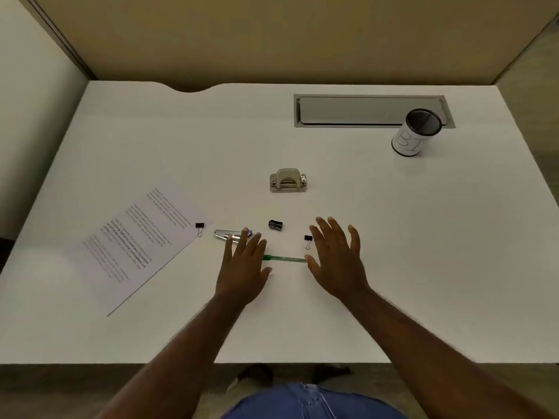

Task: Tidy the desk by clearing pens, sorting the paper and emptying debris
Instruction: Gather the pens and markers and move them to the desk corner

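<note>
A green pen (pixel 286 259) lies flat on the white desk (pixel 393 237) between my two hands. My left hand (pixel 245 267) hovers palm down with fingers spread, covering the pen's left end and part of a silver stapler-like tool (pixel 225 234). My right hand (pixel 335 258) is also open, palm down, beside the pen's right end. A printed sheet of paper (pixel 139 246) lies at the left with a black binder clip (pixel 199 227) at its corner. A second binder clip (pixel 307 241) sits by my right index finger. A small black cap-like piece (pixel 275 225) lies just beyond.
A metal hole punch (pixel 288 180) stands mid-desk. A black mesh cup (pixel 413 133) wrapped in white paper with handwriting stands at the back right, next to a recessed cable tray (pixel 357 110). Beige partition walls enclose the desk.
</note>
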